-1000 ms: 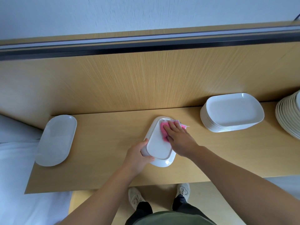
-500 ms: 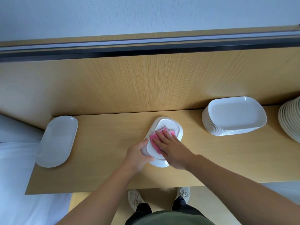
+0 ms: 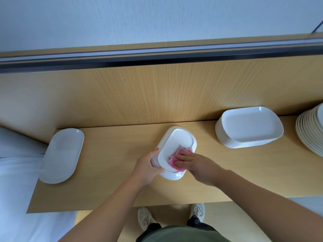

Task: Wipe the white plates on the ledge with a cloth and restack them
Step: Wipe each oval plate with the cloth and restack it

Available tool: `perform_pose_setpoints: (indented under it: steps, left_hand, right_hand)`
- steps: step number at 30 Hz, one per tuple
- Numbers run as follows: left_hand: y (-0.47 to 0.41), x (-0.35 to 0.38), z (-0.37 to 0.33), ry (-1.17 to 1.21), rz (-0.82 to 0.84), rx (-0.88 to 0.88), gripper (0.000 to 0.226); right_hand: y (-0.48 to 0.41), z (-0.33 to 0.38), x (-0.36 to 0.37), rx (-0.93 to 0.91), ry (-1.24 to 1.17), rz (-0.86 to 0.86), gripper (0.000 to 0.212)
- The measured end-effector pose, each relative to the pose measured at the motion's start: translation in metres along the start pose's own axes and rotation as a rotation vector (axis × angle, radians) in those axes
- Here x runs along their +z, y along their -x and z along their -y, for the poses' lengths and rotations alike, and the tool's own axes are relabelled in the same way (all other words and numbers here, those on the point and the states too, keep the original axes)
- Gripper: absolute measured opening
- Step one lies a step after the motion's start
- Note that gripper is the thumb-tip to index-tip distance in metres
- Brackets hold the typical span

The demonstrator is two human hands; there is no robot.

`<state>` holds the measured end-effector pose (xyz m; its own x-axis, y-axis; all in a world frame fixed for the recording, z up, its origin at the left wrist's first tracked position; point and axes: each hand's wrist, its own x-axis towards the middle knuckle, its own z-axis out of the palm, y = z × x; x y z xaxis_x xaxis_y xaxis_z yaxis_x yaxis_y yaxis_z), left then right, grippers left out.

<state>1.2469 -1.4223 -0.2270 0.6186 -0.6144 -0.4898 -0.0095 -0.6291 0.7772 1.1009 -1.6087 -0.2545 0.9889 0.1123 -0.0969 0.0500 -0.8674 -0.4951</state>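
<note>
White plate [image 3: 174, 142] in the middle of the wooden ledge [image 3: 113, 172] is the one being cleaned. The left hand [image 3: 148, 165] grips its left rim with curled fingers and seems to tip it slightly off the wood. The right hand [image 3: 197, 165] lays flat, close-set fingers on a folded pink cloth [image 3: 172, 161] and presses it onto the plate's near right part. I cannot tell whether the face turned up is the eating side or the base, nor whether a second plate lies beneath. So the wiping step is in hand. Next, I judge, the cloth must sweep the far half, where it is not now. Then the plate wants a firm lift and square setting on a pile. A stack of rectangular plates [image 3: 248, 128] stands well to the right against the back panel, and a stack of round plates [image 3: 311, 137] is cut off at the right edge. An oval platter [image 3: 61, 156] lies alone at the left end. Nothing lies in the rectangular stack's top plate or in the platter
</note>
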Motion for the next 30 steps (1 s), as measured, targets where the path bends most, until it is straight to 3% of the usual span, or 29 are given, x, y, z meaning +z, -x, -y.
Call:
perform_pose_setpoints:
  steps: [4, 8, 14, 17, 25, 30]
  left_hand:
    - [0.002, -0.004, -0.006, 0.122, 0.002, 0.018, 0.084]
    - [0.005, -0.006, -0.017, 0.24, 0.012, 0.036, 0.047]
    - [0.018, 0.0, -0.035, 0.253, -0.076, 0.06, 0.015]
    - [0.027, -0.004, -0.04, 0.225, -0.111, 0.117, 0.015]
    - [0.061, -0.063, -0.024, 0.088, -0.336, 0.195, 0.019]
    - [0.089, -0.112, 0.0, -0.051, -0.472, 0.217, 0.021]
  right_hand:
    - [0.008, -0.001, -0.021, 0.103, -0.06, -0.273, 0.047]
    - [0.015, 0.007, -0.05, 0.123, -0.118, -0.432, 0.046]
    - [0.021, 0.029, -0.078, 0.073, -0.159, -0.471, 0.04]
    - [0.019, 0.041, -0.093, 0.019, -0.144, -0.504, 0.032]
    - [-0.017, 0.075, -0.112, -0.138, -0.124, -0.512, 0.045]
    - [-0.054, 0.103, -0.104, -0.219, -0.101, -0.464, 0.043]
